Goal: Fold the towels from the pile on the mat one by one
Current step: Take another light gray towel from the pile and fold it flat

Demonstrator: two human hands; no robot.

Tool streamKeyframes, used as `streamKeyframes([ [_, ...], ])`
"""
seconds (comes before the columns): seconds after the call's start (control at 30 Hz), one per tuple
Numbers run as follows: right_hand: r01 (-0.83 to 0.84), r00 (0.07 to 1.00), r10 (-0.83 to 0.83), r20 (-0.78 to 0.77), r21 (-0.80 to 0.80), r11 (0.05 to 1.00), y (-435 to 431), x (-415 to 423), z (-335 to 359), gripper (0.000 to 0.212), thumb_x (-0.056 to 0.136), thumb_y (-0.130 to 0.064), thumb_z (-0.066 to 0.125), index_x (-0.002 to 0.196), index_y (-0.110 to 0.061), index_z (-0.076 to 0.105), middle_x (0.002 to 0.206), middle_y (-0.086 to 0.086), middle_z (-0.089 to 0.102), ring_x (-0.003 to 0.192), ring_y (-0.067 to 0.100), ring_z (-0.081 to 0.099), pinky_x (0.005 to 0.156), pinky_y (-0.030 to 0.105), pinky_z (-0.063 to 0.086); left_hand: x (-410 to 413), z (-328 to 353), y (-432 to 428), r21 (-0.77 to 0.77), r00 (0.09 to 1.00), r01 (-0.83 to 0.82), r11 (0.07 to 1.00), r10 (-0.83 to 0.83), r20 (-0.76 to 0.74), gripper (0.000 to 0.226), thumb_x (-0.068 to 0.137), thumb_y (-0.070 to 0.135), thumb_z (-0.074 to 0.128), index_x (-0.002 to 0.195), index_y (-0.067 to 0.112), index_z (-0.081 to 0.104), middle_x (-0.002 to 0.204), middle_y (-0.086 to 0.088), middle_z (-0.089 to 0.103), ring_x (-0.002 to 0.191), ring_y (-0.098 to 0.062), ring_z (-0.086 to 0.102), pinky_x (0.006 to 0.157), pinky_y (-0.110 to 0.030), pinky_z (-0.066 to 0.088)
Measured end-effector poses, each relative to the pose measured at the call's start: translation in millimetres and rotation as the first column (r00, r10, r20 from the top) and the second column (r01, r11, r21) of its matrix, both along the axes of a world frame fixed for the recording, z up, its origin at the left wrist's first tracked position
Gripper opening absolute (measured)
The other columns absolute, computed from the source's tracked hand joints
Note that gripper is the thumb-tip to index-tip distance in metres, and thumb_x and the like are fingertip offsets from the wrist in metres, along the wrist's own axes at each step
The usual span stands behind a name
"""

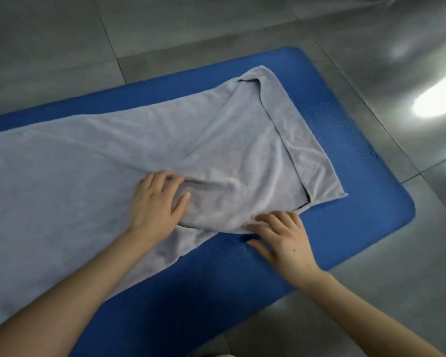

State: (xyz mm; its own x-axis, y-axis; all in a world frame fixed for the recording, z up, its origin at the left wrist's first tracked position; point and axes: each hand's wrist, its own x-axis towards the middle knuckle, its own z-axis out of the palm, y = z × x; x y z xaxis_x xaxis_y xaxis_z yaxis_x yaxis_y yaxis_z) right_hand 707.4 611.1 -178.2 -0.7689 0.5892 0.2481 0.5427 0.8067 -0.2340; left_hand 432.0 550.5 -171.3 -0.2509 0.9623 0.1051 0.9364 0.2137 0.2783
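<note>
Towel (216, 140), grey, single layer, lies spread lengthwise on the blue mat (345, 124) and runs off frame at left. Its right end is turned back on itself, leaving a narrow strip of the lower layer showing along the right edge. The fold is skewed, with creases fanning toward the near edge.

Left hand (156, 204) lies flat on the cloth, fingers spread and palm down, likely pinning the layer so it doesn't slide. Right hand (283, 240) is at the near edge where the folded part ends. Its fingers are straight and splayed on the hem, thumb on the bare mat, probably smoothing or squaring that corner. No pinch visible.

Early in the fold, I'd say. No towel pile in view. Grey tiled floor (191, 27) all round the mat, with a bright glare patch (435, 101) at right.
</note>
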Motion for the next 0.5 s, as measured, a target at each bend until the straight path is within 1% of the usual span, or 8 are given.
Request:
streamKeyframes([
  [0.07, -0.058, 0.998, 0.057, 0.025, 0.022, 0.998, -12, -11, -9, 0.026, 0.090, -0.037, 0.055, 0.102, -0.020, 0.070, 0.098, -0.002, 0.065, 0.090, 0.021, 0.054, 0.081, 0.033, 0.038, 4, 12, -44, 0.040, 0.997, 0.071, 0.997, -0.069, -0.042, 0.032, 0.084, 0.037, 0.048, 0.084, 0.011, 0.066, 0.084, -0.009, 0.060, 0.078, -0.028, 0.054, 0.069, -0.037, 0.046],
  [0.13, -0.062, 0.996, 0.060, 0.064, 0.039, 0.997, -14, -19, -17, 0.022, 0.089, -0.034, 0.055, 0.100, -0.021, 0.069, 0.096, -0.002, 0.064, 0.086, 0.022, 0.057, 0.081, 0.033, 0.038, 7, 11, -85, -0.061, 0.980, 0.193, 0.979, -0.195, -0.025, 0.032, 0.083, 0.040, 0.047, 0.070, 0.016, 0.061, 0.073, -0.001, 0.056, 0.068, -0.024, 0.053, 0.058, -0.032, 0.045],
  [0.2, -0.035, 0.997, 0.030, 0.078, 0.058, 0.998, -8, -24, -22, 0.018, 0.088, -0.029, 0.054, 0.094, -0.023, 0.070, 0.091, -0.002, 0.063, 0.081, 0.023, 0.059, 0.078, 0.032, 0.037, 6, 4, -111, -0.228, 0.959, 0.267, 0.936, -0.280, -0.030, 0.034, 0.081, 0.047, 0.046, 0.068, 0.019, 0.061, 0.070, 0.003, 0.054, 0.066, -0.020, 0.053, 0.055, -0.029, 0.046],
  [0.27, 0.001, 0.997, -0.006, 0.076, 0.066, 0.998, 1, -28, -22, 0.017, 0.087, -0.027, 0.054, 0.086, -0.025, 0.071, 0.086, -0.003, 0.064, 0.075, 0.023, 0.060, 0.074, 0.032, 0.036, 5, -2, -122, -0.295, 0.954, 0.275, 0.915, -0.299, -0.037, 0.025, 0.075, 0.046, 0.061, 0.075, 0.021, 0.064, 0.073, 0.005, 0.056, 0.068, -0.017, 0.052, 0.056, -0.027, 0.048],
  [0.33, 0.029, 0.997, -0.031, 0.070, 0.028, 0.999, 7, -32, -17, 0.023, 0.087, -0.029, 0.051, 0.081, -0.025, 0.073, 0.082, -0.005, 0.067, 0.071, 0.022, 0.062, 0.072, 0.031, 0.034, 6, -3, -122, -0.320, 0.958, 0.261, 0.911, -0.286, -0.033, 0.028, 0.058, 0.032, 0.084, 0.073, 0.020, 0.065, 0.070, 0.006, 0.057, 0.063, -0.017, 0.054, 0.053, -0.025, 0.047],
  [0.4, 0.081, 0.995, -0.077, 0.059, -0.082, 0.993, 10, -36, -8, 0.029, 0.089, -0.032, 0.047, 0.081, -0.023, 0.073, 0.080, -0.007, 0.070, 0.070, 0.021, 0.064, 0.073, 0.029, 0.031, 8, -2, -119, -0.339, 0.962, 0.257, 0.905, -0.275, -0.005, 0.032, 0.046, 0.016, 0.089, 0.065, 0.020, 0.063, 0.063, 0.006, 0.055, 0.056, -0.016, 0.054, 0.049, -0.022, 0.041],
  [0.43, 0.112, 0.993, -0.103, 0.061, -0.159, 0.981, 12, -37, -2, 0.030, 0.089, -0.032, 0.046, 0.084, -0.022, 0.073, 0.082, -0.007, 0.071, 0.071, 0.020, 0.065, 0.073, 0.028, 0.030, 9, 1, -118, -0.336, 0.970, 0.239, 0.911, -0.242, 0.036, 0.029, 0.052, 0.013, 0.087, 0.066, 0.019, 0.063, 0.064, 0.006, 0.055, 0.058, -0.016, 0.054, 0.050, -0.022, 0.039],
  [0.5, 0.156, 0.987, -0.134, 0.093, -0.302, 0.940, 17, -35, 7, 0.031, 0.089, -0.033, 0.044, 0.091, -0.019, 0.072, 0.089, -0.007, 0.072, 0.078, 0.018, 0.066, 0.077, 0.027, 0.028, 4, 8, -118, -0.318, 0.981, 0.168, 0.933, -0.125, 0.151, 0.004, 0.081, 0.016, 0.068, 0.084, 0.017, 0.065, 0.082, 0.005, 0.061, 0.077, -0.015, 0.057, 0.065, -0.025, 0.041],
])
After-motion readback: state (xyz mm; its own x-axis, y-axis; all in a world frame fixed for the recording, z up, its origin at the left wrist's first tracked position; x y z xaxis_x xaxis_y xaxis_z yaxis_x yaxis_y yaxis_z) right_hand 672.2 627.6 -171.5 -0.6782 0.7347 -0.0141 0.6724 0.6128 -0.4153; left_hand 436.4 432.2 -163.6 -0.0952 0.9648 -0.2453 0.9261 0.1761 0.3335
